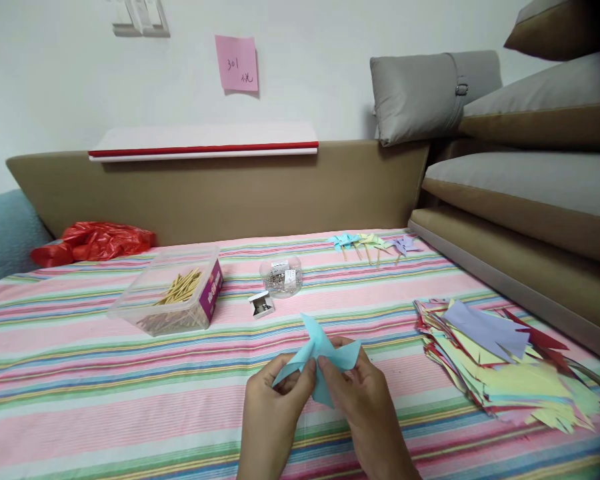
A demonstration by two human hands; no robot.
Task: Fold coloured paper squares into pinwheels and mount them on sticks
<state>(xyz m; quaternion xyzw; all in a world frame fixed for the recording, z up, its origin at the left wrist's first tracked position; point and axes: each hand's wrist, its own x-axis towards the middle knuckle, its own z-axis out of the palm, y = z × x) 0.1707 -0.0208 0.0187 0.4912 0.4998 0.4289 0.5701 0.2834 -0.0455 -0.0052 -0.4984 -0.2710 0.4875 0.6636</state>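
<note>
Light blue paper folded into a pinwheel (319,345) is held up in front of me, its points spread outward. My left hand (280,393) pinches it from the left, thumb near the centre. From the right, my right hand (353,390) grips it, thumb tip pressed at the middle beside the other thumb. The fingers behind the paper are partly hidden. Just beyond the hands stand a small open white box (261,305) with tiny metal pieces and a clear round container (281,277) with small metal parts.
A clear plastic box (175,313) of thin wooden sticks (180,287) stands left. Finished pinwheels on sticks (367,241) lie at the back right. A pile of cut coloured paper (510,373) lies right, near stacked cushions (525,180). A red plastic bag (95,241) rests far left.
</note>
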